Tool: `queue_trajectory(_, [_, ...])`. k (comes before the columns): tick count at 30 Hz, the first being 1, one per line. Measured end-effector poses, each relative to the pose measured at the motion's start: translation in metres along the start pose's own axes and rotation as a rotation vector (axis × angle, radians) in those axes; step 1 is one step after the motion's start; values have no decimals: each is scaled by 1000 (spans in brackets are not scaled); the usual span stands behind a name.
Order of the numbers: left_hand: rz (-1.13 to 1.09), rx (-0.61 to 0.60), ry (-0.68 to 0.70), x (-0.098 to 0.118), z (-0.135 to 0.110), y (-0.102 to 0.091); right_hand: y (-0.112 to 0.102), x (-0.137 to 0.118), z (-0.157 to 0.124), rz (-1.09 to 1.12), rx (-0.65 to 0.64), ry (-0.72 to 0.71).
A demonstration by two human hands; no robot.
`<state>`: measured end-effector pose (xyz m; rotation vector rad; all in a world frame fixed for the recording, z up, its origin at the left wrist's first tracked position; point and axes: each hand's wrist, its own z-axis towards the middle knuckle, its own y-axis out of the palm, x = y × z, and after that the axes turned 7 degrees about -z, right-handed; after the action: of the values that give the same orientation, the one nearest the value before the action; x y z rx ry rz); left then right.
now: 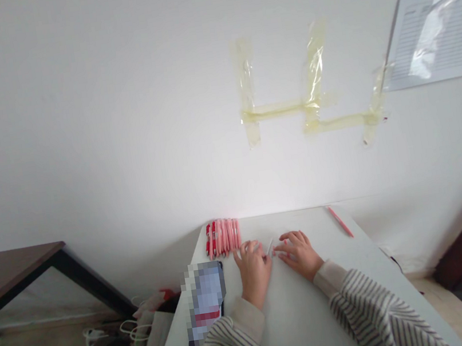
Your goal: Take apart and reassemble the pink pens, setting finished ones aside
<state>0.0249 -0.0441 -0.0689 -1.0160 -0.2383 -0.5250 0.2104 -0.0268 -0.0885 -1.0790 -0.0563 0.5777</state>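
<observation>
Work area: lower centre of the frame, on the white table (298, 319). The slim pale piece (270, 246) lies between the two hands, its long axis slanting from lower left to upper right. Its lower end meets the fingertips of the left hand (254, 266), which is the nearer hand; from that hand the piece extends toward upper right.

Left hand: fingers curled, narrow at the tips; firmness of grip cannot be told. Right hand (301, 255): fingers bent and loosely spread, tips just right of the piece (pinkish spots there are too small to identify); whether it holds anything cannot be told.

Surroundings: a row of pink and red pens (226, 237) lies left of centre, a single pink pen (341, 222) at right.
</observation>
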Motion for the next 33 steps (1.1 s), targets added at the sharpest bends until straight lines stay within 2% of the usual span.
queue_trajectory(4, [-46, 71, 47, -7, 1, 5, 3, 10, 0, 36, 149, 10])
queue_trajectory(7, [-90, 75, 127, -10, 2, 9, 2, 20, 0, 24, 267, 51])
queue_trajectory(10, [-108, 65, 182, -10, 2, 12, 1, 28, 0, -3, 330, 59])
queue_trajectory(23, [-147, 0, 219, -8, 0, 11, 1, 30, -1, -45, 300, 31])
queue_trajectory(28, [-125, 3, 181, -5, -1, 6, 3, 33, 0, -51, 285, 50])
queue_trajectory(33, [-62, 15, 86, -5, -3, 5, 3, 37, -1, -64, 279, 122])
